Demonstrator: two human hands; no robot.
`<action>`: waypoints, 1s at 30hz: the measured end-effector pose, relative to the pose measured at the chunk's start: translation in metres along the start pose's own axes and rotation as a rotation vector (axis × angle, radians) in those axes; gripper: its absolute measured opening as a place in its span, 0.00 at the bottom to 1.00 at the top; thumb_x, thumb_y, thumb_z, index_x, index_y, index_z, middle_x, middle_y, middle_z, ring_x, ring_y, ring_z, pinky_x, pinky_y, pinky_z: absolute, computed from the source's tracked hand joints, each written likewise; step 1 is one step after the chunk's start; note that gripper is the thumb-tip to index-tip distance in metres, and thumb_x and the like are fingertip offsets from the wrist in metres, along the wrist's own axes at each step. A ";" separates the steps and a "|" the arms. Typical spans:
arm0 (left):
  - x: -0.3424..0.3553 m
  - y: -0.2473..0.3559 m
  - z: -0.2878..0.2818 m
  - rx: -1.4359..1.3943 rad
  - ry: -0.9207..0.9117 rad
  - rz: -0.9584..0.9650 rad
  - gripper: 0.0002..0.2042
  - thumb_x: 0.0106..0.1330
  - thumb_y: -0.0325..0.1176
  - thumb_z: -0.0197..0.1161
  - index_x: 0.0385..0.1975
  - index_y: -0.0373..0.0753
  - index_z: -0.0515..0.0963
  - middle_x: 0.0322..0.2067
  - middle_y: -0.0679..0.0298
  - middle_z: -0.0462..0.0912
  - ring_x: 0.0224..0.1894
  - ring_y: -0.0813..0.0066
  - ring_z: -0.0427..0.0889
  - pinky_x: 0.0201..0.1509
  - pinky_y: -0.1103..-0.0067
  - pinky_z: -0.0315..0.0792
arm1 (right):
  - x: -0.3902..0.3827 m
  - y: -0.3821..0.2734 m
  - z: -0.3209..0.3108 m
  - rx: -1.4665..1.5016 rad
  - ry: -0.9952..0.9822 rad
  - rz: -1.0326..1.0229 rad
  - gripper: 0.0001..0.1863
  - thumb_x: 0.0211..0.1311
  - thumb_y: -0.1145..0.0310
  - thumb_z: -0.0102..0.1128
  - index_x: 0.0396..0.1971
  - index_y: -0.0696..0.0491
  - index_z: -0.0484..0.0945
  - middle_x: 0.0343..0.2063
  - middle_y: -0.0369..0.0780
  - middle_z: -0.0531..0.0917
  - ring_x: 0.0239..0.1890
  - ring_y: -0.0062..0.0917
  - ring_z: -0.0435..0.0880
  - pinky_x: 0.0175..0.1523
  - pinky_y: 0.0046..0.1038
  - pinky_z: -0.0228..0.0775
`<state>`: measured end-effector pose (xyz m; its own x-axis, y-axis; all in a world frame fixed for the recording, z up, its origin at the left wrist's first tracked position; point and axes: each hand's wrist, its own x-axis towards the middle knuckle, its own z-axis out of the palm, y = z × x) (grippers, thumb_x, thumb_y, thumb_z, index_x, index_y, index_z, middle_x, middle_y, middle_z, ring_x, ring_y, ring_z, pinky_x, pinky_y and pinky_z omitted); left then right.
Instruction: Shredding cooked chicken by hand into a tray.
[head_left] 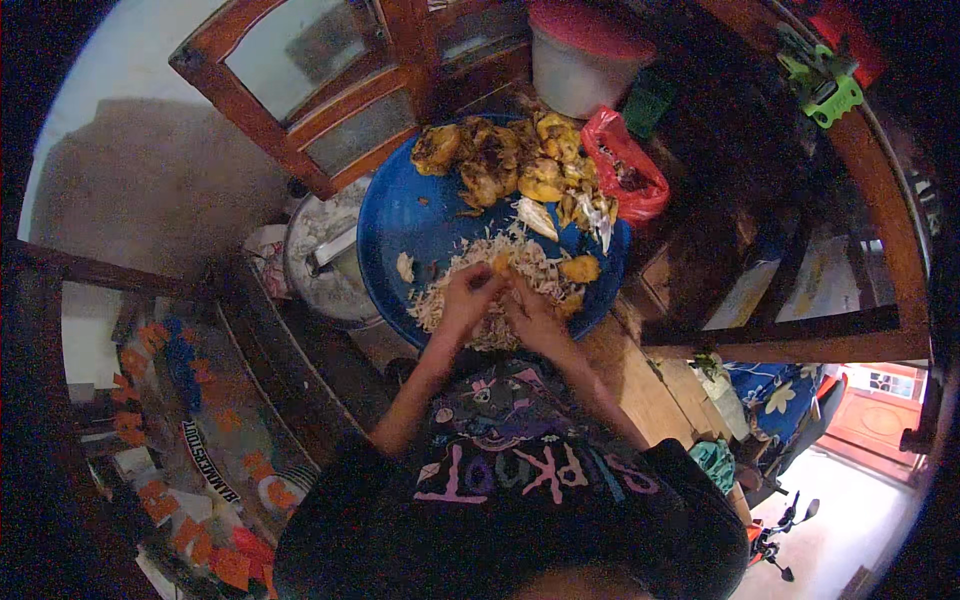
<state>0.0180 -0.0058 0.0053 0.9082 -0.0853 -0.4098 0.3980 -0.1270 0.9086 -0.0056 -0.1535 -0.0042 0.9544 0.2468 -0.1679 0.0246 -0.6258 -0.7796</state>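
Note:
My left hand and my right hand meet over a heap of pale shredded chicken on a large round blue tray. The fingers of both are closed around a small yellowish chicken piece, partly hidden by them. Larger cooked chicken pieces, yellow and browned, lie along the tray's far side. A whitish strip of meat rests between them and the heap. To the right of my hands sit small yellow chicken pieces. One white scrap lies at the left.
A red plastic bag with dark scraps inside leans at the tray's far right. Behind it stands a white bucket with a red lid. Left of the tray is a metal pot with a pale utensil. Wooden-framed glass doors rise behind.

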 end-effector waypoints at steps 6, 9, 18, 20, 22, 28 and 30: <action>0.004 -0.018 -0.014 -0.250 0.021 0.045 0.08 0.52 0.31 0.63 0.28 0.35 0.75 0.22 0.68 0.75 0.24 0.83 0.72 0.26 0.85 0.67 | -0.001 -0.019 -0.028 0.310 -0.353 0.072 0.24 0.63 0.62 0.43 0.59 0.46 0.55 0.20 0.37 0.75 0.19 0.21 0.73 0.23 0.23 0.65; -0.001 -0.016 -0.012 -0.323 0.047 0.007 0.06 0.52 0.30 0.62 0.25 0.36 0.75 0.21 0.69 0.74 0.24 0.83 0.72 0.26 0.84 0.67 | 0.004 -0.011 -0.025 0.345 -0.234 0.156 0.22 0.64 0.63 0.41 0.59 0.45 0.56 0.12 0.31 0.66 0.12 0.13 0.62 0.15 0.17 0.55; -0.008 -0.003 -0.007 -0.391 0.076 -0.060 0.08 0.54 0.29 0.56 0.32 0.36 0.73 0.24 0.68 0.73 0.24 0.82 0.70 0.25 0.83 0.66 | 0.013 -0.041 -0.039 0.311 -0.256 0.135 0.18 0.62 0.64 0.45 0.52 0.47 0.67 0.27 0.37 0.78 0.16 0.16 0.67 0.24 0.24 0.64; -0.008 -0.002 -0.006 -0.473 0.119 -0.080 0.07 0.54 0.29 0.55 0.32 0.36 0.73 0.24 0.68 0.73 0.25 0.82 0.70 0.25 0.84 0.65 | 0.013 -0.047 -0.038 0.294 -0.251 0.213 0.18 0.61 0.66 0.45 0.52 0.47 0.68 0.34 0.39 0.79 0.25 0.20 0.75 0.33 0.24 0.69; -0.008 -0.001 -0.006 -0.456 0.111 -0.088 0.07 0.55 0.29 0.54 0.32 0.36 0.73 0.25 0.68 0.73 0.25 0.82 0.70 0.26 0.84 0.65 | 0.012 -0.049 -0.037 0.313 -0.223 0.154 0.18 0.61 0.67 0.45 0.51 0.49 0.68 0.38 0.40 0.78 0.32 0.23 0.76 0.40 0.25 0.68; -0.013 0.016 -0.003 -0.427 0.177 -0.058 0.06 0.57 0.30 0.52 0.32 0.36 0.73 0.26 0.69 0.73 0.26 0.83 0.69 0.27 0.85 0.64 | 0.017 -0.044 -0.036 0.294 -0.133 -0.047 0.16 0.62 0.68 0.43 0.50 0.52 0.69 0.31 0.40 0.72 0.33 0.24 0.69 0.39 0.24 0.61; -0.014 0.019 -0.003 -0.366 0.166 -0.024 0.07 0.57 0.30 0.52 0.32 0.35 0.73 0.26 0.70 0.73 0.26 0.83 0.69 0.28 0.85 0.63 | 0.017 -0.044 -0.034 0.265 -0.089 -0.106 0.16 0.63 0.68 0.42 0.49 0.52 0.69 0.15 0.35 0.71 0.15 0.16 0.65 0.22 0.20 0.60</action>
<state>0.0137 -0.0042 0.0288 0.8949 0.0775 -0.4396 0.4120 0.2356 0.8802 0.0200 -0.1469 0.0482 0.9206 0.3716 -0.1200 0.0334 -0.3810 -0.9240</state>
